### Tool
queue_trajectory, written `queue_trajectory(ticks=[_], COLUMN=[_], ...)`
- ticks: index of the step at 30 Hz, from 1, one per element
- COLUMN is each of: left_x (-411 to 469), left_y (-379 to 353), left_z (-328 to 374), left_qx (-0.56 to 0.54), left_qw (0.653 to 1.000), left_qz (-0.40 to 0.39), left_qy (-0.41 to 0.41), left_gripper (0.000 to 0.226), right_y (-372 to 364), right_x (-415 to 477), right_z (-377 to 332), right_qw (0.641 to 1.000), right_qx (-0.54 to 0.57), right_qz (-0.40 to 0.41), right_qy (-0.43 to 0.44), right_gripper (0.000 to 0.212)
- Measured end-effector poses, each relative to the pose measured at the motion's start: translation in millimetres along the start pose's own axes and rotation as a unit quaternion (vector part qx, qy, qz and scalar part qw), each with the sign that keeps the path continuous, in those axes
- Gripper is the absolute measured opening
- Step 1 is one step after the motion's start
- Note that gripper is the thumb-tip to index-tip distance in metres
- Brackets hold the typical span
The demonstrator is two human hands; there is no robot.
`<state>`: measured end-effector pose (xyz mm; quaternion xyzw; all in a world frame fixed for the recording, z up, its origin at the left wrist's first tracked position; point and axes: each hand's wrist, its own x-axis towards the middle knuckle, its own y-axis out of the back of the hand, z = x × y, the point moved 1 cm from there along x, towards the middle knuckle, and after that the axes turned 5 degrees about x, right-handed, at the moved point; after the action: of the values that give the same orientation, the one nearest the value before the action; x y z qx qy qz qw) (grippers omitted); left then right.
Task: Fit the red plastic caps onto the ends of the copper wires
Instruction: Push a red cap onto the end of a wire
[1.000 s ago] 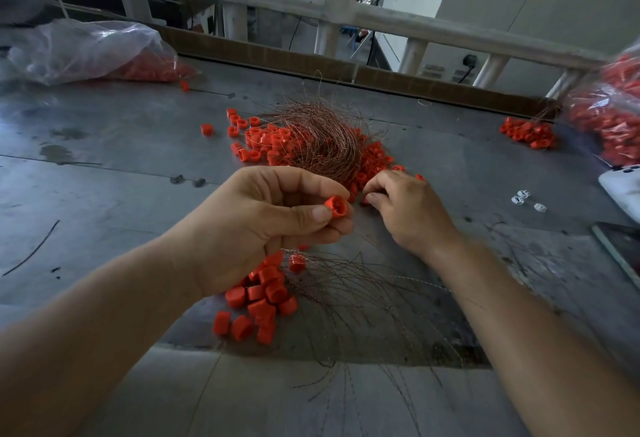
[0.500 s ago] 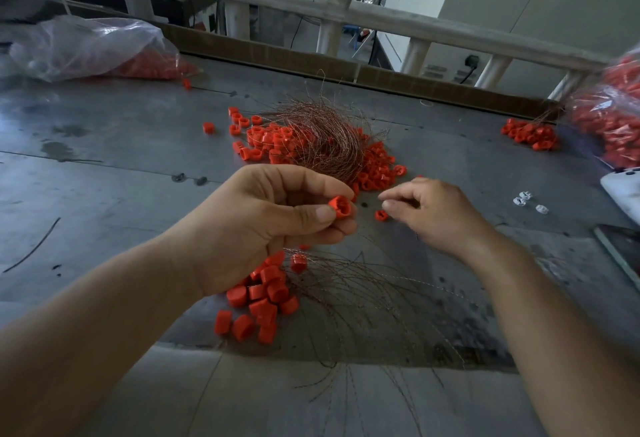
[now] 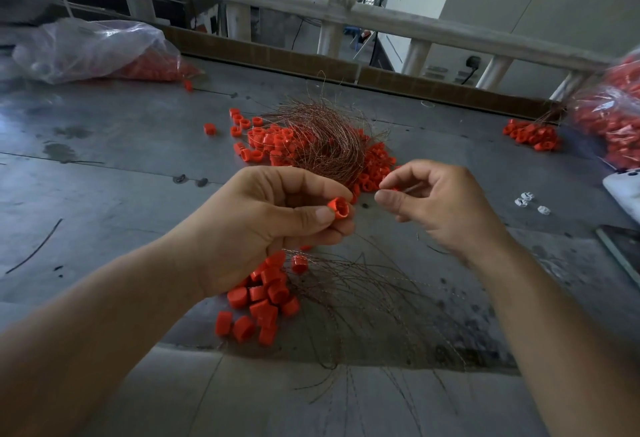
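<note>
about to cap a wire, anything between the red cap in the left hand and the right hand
Nothing visible: open air lies between the red plastic cap pinched in the left hand and the right hand.

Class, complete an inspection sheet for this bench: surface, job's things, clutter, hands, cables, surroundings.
Surface: grey table, stained.
Job's things: wire tangle on loose caps; capped wires nearer.
Clutter: left bag and right bag, both of caps; white clips.
Hands: left hand pinches a cap; right hand pinches what seems a wire.
Cables: dark cable beyond railing.
Surroundings: railing, pale wall.
</note>
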<state>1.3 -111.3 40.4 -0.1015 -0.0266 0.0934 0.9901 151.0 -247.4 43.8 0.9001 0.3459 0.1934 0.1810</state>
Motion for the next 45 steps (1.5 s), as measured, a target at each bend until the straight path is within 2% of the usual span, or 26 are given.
queue_trajectory(ticks=[3,6,9,13,18,23,34,39,45], left_x=[0,1,1,2,3,4,3,3,2], left_y=[0,0,1,1,2,-1,-3,-4,-5], left_z=[-1,-2,-3,-4,-6,-3,-1,-1,-2], left_qx=[0.013,0.023,0.036,0.052,0.071,0.06,0.088,0.127,0.128], left_qw=[1.0,1.0,0.999,0.997,0.995,0.996,0.992,0.987,0.987], left_qz=[0.009,0.018,0.032,0.046,0.065,0.069,0.082,0.087,0.083], left_qy=[-0.004,-0.01,-0.012,-0.019,-0.023,-0.023,-0.034,-0.038,-0.041], left_gripper=[0.022,0.023,0.024,0.026,0.029,0.023,0.019,0.022,0.019], right_y=[-8,-11,-14,-16,-23,-27,-31,-29,-32], right_x=[-7,-12,-17,-20,-23,-25,-26,-28,-29], right_z=[-12,-19,-24,-30,-32,-32,-32,-32,-31], right_qw=[0.996,0.994,0.983,0.976,0.979,0.987,0.989,0.988,0.989], right_qx=[0.087,0.105,0.173,0.209,0.175,0.111,0.035,0.026,0.044], right_qz=[-0.019,-0.031,-0.068,-0.058,-0.067,-0.05,-0.031,-0.024,-0.017], right_qy=[-0.002,0.006,0.011,0.032,0.074,0.102,0.143,0.15,0.142], right_gripper=[0.019,0.023,0.024,0.024,0.023,0.021,0.02,0.026,0.02])
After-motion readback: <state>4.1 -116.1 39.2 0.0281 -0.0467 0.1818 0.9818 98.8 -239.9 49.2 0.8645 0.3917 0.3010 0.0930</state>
